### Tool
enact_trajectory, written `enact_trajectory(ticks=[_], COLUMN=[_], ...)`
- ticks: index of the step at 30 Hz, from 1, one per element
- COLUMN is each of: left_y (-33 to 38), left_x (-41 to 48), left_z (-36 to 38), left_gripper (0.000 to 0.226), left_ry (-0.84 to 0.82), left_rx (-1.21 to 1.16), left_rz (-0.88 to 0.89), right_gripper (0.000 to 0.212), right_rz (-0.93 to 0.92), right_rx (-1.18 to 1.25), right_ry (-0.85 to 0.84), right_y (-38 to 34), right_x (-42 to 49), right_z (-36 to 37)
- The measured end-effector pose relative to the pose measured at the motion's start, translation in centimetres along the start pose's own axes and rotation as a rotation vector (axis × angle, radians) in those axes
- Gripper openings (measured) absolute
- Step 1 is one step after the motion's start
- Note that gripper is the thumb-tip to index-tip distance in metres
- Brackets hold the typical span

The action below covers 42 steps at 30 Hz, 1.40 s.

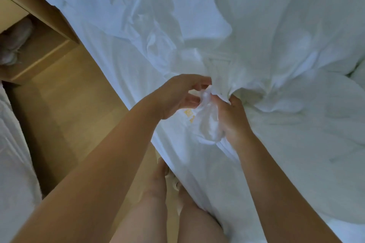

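A rumpled white duvet cover [256,35] lies spread over the bed and fills most of the view. At its near edge a bunched corner of the white fabric [209,122] is gathered up between both hands. My left hand [181,94] pinches the top of that bunch with thumb and fingertips. My right hand [233,118] grips the bunch from the right, fingers curled round the cloth. A small yellow mark [187,113] shows on the fabric just under my left hand.
A wooden floor [69,108] runs along the bed's left side. A wooden bedside unit [45,25] with an open shelf stands at upper left, something grey inside it. More white bedding [13,154] hangs at the far left. My bare legs [158,203] stand against the bed edge.
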<state>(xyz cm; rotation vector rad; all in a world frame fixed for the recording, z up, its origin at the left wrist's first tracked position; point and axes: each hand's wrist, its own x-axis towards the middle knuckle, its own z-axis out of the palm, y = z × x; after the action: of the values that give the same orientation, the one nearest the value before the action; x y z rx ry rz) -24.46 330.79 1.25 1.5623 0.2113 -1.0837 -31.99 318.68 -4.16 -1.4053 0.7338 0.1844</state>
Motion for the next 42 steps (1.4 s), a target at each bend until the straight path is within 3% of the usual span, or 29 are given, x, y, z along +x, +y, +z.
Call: enact_trajectory(ticks=[4,8,12,15,21,26,32,37,40,42], left_y=[-4.8,-7.7,-7.5,-7.3,-7.0,-7.7,-8.8,-7.0,-6.1,-6.1], left_x=[-0.2,0.2,0.9,1.1,1.6,1.8,2.2,2.9,3.3,3.6], left_z=[-0.7,-0.2,-0.2,-0.3,-2.2,-2.1,-1.0,-0.9,-0.9,-0.8], left_gripper=[0.007,0.028,0.043,0.029,0.031,0.006,0.046,0.045,0.035,0.034], left_ry=[0.335,0.261,0.280,0.336,0.352,0.167,0.110,0.240,0.256,0.281], left_rx=[0.188,0.405,0.343,0.280,0.096,-0.106,-0.117,0.133,0.137,0.093], left_rz=[-0.004,-0.043,0.029,0.038,0.002,-0.148,-0.296,-0.314,-0.238,-0.205], right_gripper=[0.010,0.032,0.023,0.019,0.017,0.016,0.025,0.033,0.024,0.033], right_rz=[0.231,0.397,0.301,0.287,0.246,0.261,0.120,0.162,0.209,0.214], right_rx=[0.080,0.273,0.320,0.231,0.225,0.247,0.185,0.086,0.122,0.178], right_ry=[0.012,-0.085,-0.172,-0.167,-0.077,-0.109,-0.236,-0.323,-0.333,-0.331], right_y=[1.5,1.9,1.4,1.6,2.9,3.1,3.1,3.7,4.0,4.2], right_x=[0.2,-0.8,-0.7,-1.1,-1.8,-1.6,-1.8,-1.4,-1.6,-1.7], right_z=[0.1,-0.4,-1.0,-0.5,0.3,-0.1,-0.8,-1.1,-1.4,-1.5])
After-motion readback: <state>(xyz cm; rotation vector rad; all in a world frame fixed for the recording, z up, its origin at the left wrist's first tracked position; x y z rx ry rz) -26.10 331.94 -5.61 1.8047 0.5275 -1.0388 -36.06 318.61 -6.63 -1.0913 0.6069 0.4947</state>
